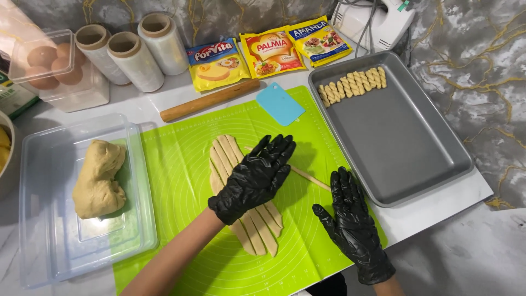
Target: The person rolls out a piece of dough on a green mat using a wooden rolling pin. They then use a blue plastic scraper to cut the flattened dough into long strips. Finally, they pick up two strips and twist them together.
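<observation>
Left hand (253, 181) in glossy black glove laid flat, fingers spread, on pale rolled dough sheet cut into long strips (241, 192), strips running near-to-far at centre of lime silicone mat (181, 181), right hand (350, 225) open on mat, gripping nothing, thin wooden stick (309, 179) between hands.

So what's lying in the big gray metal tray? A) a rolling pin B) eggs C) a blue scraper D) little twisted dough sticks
D: a row of little twisted dough sticks lies along the far end of the gray metal tray; the rest of it is bare.
</observation>
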